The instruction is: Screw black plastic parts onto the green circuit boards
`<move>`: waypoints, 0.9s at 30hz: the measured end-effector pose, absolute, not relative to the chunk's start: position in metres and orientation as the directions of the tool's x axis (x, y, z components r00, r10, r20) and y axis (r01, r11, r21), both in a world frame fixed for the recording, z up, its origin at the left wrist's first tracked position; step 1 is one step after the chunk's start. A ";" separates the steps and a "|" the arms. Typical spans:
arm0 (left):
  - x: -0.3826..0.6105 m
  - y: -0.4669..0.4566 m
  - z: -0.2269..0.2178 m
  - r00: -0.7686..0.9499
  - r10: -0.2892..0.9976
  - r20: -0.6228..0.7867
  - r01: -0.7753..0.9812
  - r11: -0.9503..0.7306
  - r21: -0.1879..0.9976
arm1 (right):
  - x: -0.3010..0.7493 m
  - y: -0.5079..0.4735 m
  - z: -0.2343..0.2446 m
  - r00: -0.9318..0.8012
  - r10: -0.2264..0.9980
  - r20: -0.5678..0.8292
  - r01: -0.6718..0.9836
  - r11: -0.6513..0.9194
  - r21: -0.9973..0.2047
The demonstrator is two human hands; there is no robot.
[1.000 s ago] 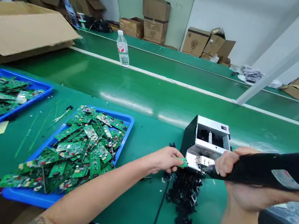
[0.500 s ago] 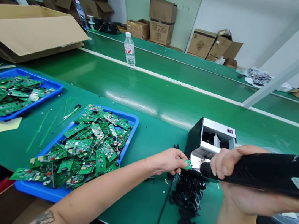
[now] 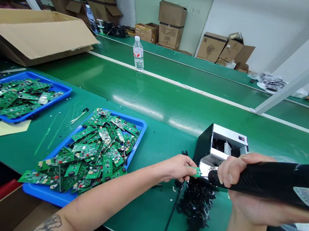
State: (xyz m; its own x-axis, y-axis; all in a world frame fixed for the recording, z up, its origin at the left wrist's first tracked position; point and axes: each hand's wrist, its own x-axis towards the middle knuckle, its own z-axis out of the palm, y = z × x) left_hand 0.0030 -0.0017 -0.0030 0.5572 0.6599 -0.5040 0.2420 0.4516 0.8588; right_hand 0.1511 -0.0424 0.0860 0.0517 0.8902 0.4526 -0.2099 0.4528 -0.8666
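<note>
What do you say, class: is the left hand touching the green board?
Touching: the head view shows the left hand pinching the green board between its fingertips.

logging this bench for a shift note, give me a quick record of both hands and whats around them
left hand: pinches a small green circuit board
right hand: wraps around a black handheld power tool, its tip close to the board
machine: metal-and-black bench unit, just past the hands
below hands: pile of black scraps on the green bench
trays: blue tray heaped with green circuit boards; second blue tray further left, also holding boards
</note>
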 end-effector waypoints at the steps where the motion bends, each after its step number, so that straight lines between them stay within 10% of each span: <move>1: 0.003 -0.002 -0.002 0.557 0.661 -0.503 0.243 0.449 0.860 | 0.151 -0.042 0.086 0.053 0.886 0.460 -0.220 0.459 -0.860; 27: 0.001 0.000 -0.009 0.578 0.656 -0.485 0.230 0.440 0.868 | 0.179 -0.054 0.074 0.099 0.891 0.444 -0.122 0.454 -0.883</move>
